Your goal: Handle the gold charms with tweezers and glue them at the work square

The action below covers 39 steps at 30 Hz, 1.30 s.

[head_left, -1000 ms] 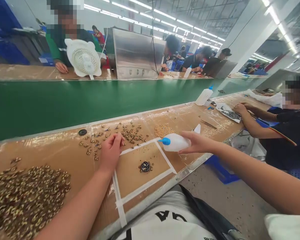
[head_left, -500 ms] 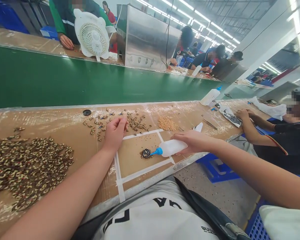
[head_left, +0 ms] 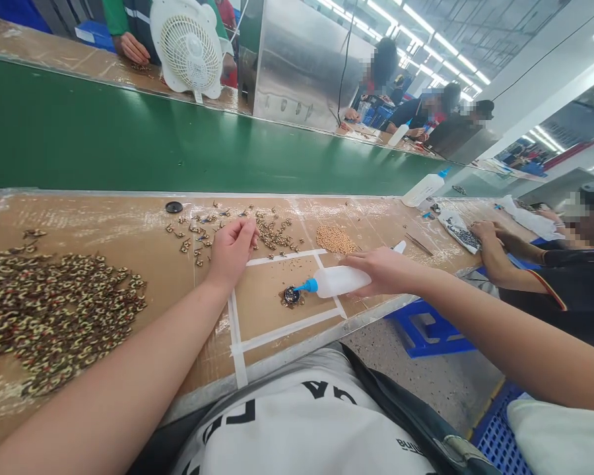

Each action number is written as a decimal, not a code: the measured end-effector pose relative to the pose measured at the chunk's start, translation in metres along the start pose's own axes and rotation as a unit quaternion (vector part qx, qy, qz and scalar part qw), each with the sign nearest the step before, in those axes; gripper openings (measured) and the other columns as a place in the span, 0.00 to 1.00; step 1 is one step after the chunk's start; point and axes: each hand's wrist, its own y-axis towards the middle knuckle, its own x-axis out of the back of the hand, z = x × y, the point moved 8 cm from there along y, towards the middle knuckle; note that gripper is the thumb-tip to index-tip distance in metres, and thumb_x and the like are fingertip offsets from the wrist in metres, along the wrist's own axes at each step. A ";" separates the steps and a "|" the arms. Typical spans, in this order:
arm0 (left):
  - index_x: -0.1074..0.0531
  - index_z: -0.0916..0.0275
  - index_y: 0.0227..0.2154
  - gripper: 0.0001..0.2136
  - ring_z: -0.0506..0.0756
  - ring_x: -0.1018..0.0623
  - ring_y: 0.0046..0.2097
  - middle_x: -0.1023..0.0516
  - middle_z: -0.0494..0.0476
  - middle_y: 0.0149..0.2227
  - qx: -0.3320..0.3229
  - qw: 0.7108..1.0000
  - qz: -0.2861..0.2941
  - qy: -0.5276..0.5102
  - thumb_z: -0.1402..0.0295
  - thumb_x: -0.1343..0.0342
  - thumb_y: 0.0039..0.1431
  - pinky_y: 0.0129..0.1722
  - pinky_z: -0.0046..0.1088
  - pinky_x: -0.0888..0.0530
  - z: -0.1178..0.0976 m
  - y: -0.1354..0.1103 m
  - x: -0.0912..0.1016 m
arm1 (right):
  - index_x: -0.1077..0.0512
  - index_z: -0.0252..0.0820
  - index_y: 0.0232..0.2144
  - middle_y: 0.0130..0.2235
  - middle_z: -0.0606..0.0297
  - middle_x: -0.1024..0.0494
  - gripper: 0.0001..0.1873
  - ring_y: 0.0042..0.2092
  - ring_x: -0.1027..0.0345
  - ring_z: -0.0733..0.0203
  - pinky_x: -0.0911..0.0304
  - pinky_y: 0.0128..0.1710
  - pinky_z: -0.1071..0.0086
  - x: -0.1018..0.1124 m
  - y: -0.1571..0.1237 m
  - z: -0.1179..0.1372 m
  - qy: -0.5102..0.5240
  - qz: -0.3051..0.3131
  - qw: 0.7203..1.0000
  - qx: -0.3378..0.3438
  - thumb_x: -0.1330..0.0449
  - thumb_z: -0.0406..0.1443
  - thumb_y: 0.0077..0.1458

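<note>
Right hand (head_left: 383, 269) wrapped around squeeze bottle (head_left: 337, 281), blue nozzle tip on the small round piece (head_left: 292, 295) inside the taped square — gluing apparently under way. Left hand (head_left: 231, 251) curled shut, pinching among loose metal bits (head_left: 272, 235) on the surface (head_left: 129, 231) — plenty left unglued.

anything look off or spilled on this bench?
Nothing stands out. The right hand holds the squeeze bottle with its blue tip on the round part inside the taped square. The left hand rests by loose brass pieces.
</note>
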 end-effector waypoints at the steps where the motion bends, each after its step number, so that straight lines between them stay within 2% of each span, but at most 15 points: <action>1: 0.28 0.61 0.27 0.15 0.46 0.39 0.21 0.32 0.49 0.24 -0.001 1.000 0.000 0.003 0.59 0.40 0.68 0.17 0.21 0.43 0.000 0.000 0.000 | 0.25 0.47 0.55 0.45 0.58 0.14 0.27 0.41 0.19 0.45 0.39 0.34 0.64 0.001 0.001 0.001 -0.005 0.001 1.000 0.002 0.29 0.49 0.56; 7: 0.28 0.61 0.27 0.15 0.47 0.39 0.21 0.32 0.49 0.24 -0.003 1.000 -0.003 0.014 0.59 0.41 0.69 0.17 0.22 0.43 0.000 0.000 0.002 | 0.25 0.46 0.53 0.44 0.59 0.14 0.26 0.40 0.19 0.47 0.41 0.33 0.64 0.006 0.004 0.007 -0.018 0.009 1.000 0.011 0.28 0.48 0.56; 13: 0.28 0.61 0.27 0.16 0.47 0.38 0.21 0.32 0.49 0.24 -0.011 1.000 -0.002 0.020 0.58 0.41 0.69 0.17 0.23 0.43 -0.001 0.000 0.002 | 0.25 0.46 0.54 0.46 0.58 0.14 0.27 0.43 0.19 0.45 0.38 0.35 0.64 0.008 0.003 0.008 0.000 0.009 1.000 0.005 0.28 0.48 0.56; 19: 0.27 0.61 0.28 0.15 0.47 0.38 0.20 0.32 0.49 0.24 -0.009 1.000 -0.003 0.018 0.59 0.41 0.69 0.17 0.22 0.43 0.001 0.001 0.002 | 0.25 0.46 0.55 0.46 0.57 0.14 0.28 0.43 0.18 0.45 0.37 0.34 0.64 0.002 -0.001 0.003 0.023 -0.008 1.000 0.001 0.29 0.50 0.57; 26: 0.27 0.61 0.28 0.14 0.46 0.39 0.21 0.32 0.50 0.25 0.007 1.000 -0.010 0.010 0.59 0.40 0.69 0.17 0.20 0.44 0.005 0.003 0.005 | 0.26 0.47 0.58 0.49 0.56 0.14 0.31 0.46 0.18 0.44 0.33 0.38 0.63 -0.007 -0.008 -0.002 0.091 -0.059 0.994 -0.005 0.27 0.47 0.56; 30: 0.27 0.61 0.28 0.15 0.46 0.40 0.20 0.32 0.50 0.26 0.010 1.000 -0.011 0.009 0.59 0.40 0.69 0.16 0.20 0.45 0.007 0.004 0.006 | 0.27 0.46 0.62 0.48 0.55 0.14 0.36 0.45 0.18 0.44 0.30 0.40 0.61 -0.005 -0.017 -0.006 0.173 -0.124 0.977 -0.033 0.26 0.49 0.54; 32: 0.27 0.61 0.29 0.15 0.46 0.41 0.20 0.32 0.50 0.26 0.009 1.000 -0.009 0.003 0.58 0.40 0.68 0.16 0.20 0.46 0.007 0.004 0.006 | 0.26 0.47 0.62 0.51 0.55 0.15 0.39 0.48 0.19 0.42 0.28 0.44 0.58 -0.007 -0.020 -0.009 0.251 -0.175 0.951 -0.047 0.25 0.51 0.52; 34: 0.27 0.61 0.29 0.15 0.46 0.41 0.20 0.32 0.50 0.26 0.006 1.000 -0.009 0.004 0.57 0.39 0.68 0.16 0.21 0.46 0.007 0.005 0.006 | 0.25 0.47 0.61 0.53 0.55 0.15 0.40 0.52 0.20 0.40 0.26 0.48 0.55 -0.013 -0.020 -0.014 0.363 -0.236 0.900 -0.059 0.23 0.53 0.49; 37: 0.27 0.61 0.29 0.14 0.46 0.41 0.20 0.32 0.49 0.25 0.002 1.000 -0.009 0.013 0.57 0.39 0.67 0.17 0.21 0.46 0.005 0.006 0.007 | 0.23 0.44 0.55 0.53 0.54 0.15 0.39 0.54 0.20 0.38 0.24 0.50 0.51 -0.029 -0.020 -0.029 0.518 -0.346 0.776 -0.096 0.22 0.55 0.46; 39: 0.27 0.60 0.30 0.14 0.46 0.42 0.19 0.32 0.49 0.25 0.004 1.000 -0.012 0.018 0.56 0.39 0.67 0.17 0.22 0.46 0.004 0.006 0.007 | 0.23 0.45 0.52 0.52 0.54 0.14 0.36 0.54 0.20 0.39 0.24 0.52 0.49 -0.038 -0.021 -0.049 0.570 -0.425 0.690 -0.135 0.23 0.56 0.46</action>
